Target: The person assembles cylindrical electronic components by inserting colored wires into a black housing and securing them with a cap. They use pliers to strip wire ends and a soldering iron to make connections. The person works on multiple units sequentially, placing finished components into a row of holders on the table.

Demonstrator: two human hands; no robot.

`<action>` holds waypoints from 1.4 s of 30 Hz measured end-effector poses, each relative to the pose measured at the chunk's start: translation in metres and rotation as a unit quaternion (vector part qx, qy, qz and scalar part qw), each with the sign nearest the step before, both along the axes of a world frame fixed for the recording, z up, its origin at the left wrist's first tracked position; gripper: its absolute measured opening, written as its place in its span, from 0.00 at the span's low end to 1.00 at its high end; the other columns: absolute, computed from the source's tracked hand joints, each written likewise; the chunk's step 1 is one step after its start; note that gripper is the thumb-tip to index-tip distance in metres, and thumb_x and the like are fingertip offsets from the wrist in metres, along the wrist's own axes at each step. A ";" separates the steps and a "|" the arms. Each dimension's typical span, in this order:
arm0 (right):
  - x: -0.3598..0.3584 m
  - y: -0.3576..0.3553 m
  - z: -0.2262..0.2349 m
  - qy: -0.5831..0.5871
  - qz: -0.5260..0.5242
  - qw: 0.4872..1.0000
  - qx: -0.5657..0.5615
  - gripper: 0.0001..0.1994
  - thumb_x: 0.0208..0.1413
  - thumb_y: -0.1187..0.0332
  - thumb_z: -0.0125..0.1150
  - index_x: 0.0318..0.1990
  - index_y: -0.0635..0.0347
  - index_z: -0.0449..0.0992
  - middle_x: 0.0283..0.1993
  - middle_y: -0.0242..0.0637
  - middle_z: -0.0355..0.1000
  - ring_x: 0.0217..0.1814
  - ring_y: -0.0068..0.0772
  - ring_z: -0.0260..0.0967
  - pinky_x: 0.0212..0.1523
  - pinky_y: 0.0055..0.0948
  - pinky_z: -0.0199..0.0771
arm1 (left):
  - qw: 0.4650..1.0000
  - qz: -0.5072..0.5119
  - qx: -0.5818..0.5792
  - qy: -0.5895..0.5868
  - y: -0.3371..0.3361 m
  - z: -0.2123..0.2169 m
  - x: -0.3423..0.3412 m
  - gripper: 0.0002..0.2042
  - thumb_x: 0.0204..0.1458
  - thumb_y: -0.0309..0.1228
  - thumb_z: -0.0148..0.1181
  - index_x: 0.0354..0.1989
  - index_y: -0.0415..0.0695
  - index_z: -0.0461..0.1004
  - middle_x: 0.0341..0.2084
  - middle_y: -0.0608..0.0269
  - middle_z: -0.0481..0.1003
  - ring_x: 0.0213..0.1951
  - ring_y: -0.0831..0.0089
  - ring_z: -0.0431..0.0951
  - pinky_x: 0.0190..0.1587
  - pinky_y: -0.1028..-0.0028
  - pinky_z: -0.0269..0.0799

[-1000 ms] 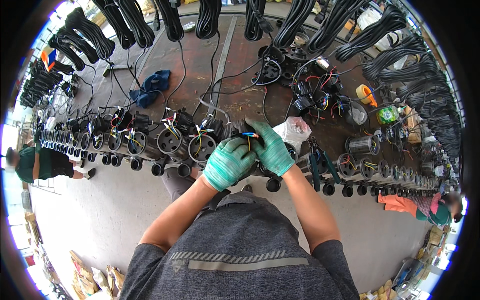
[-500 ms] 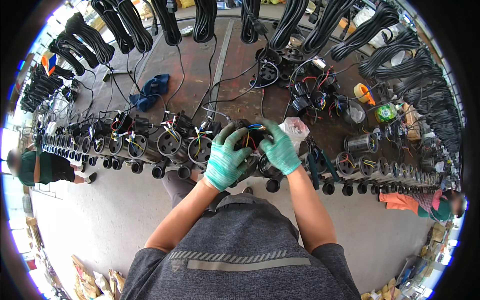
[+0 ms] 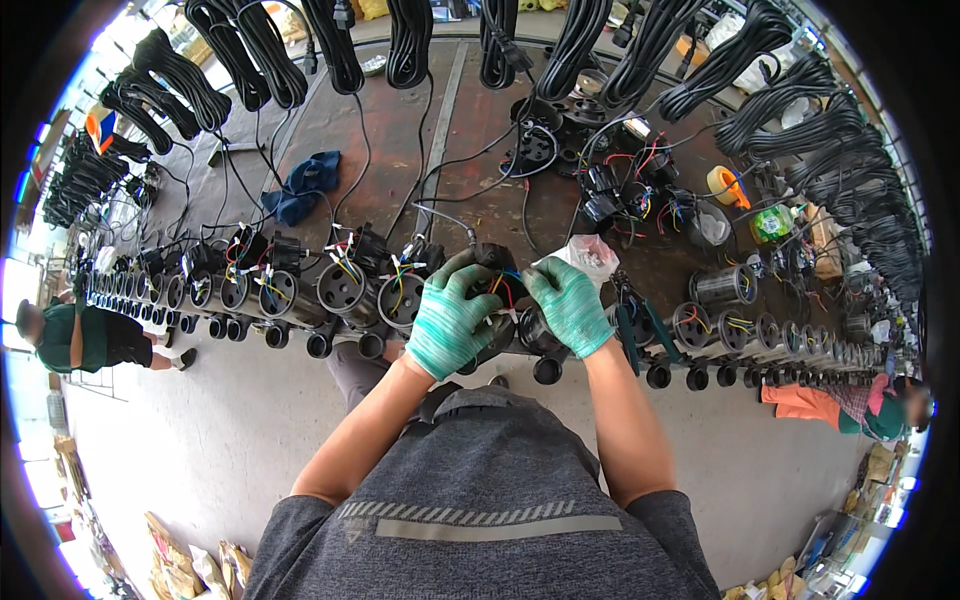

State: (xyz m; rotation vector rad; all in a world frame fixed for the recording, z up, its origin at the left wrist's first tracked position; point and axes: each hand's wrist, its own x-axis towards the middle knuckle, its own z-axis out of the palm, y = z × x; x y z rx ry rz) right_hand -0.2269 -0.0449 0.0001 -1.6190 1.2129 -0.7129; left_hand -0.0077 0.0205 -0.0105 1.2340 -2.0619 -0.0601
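Note:
Both my hands wear green-and-white gloves with darkened fingertips. My left hand [image 3: 450, 320] is closed round a black plastic part [image 3: 492, 256] with a grey-black cable running up from it. Blue, red and yellow wires [image 3: 509, 284] come out beside that part, between my hands. Thumb and fingertips of my right hand [image 3: 570, 308] pinch the end of the blue wire; the exact tip is hidden by the fingers. Under my hands stands a row of round metal housings, such as the housing [image 3: 402, 300] left of my left hand, with coloured wires inside.
Just beyond my right hand sits a white plastic bag [image 3: 588, 258] of small parts. Dark-handled pliers [image 3: 640, 325] lean by the row. Farther off are a blue cloth [image 3: 302, 188], a yellow tape roll [image 3: 727, 187] and coiled black cables [image 3: 409, 45]. People stand at both ends.
My right hand has shifted slightly, its fingers drawn closer together on the wires. The blue wire, earlier showing a loose end, now runs into those fingertips. My left hand keeps its hold.

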 end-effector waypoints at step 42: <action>0.074 0.050 -0.034 0.359 0.166 0.898 -0.192 0.16 0.67 0.51 0.61 0.46 0.54 0.80 0.35 0.44 0.82 0.37 0.50 0.83 0.36 0.51 0.81 | 0.921 0.054 0.302 0.242 -0.035 0.024 0.038 0.16 0.71 0.27 0.59 0.63 0.35 0.75 0.50 0.54 0.84 0.51 0.73 0.80 0.57 0.70 0.76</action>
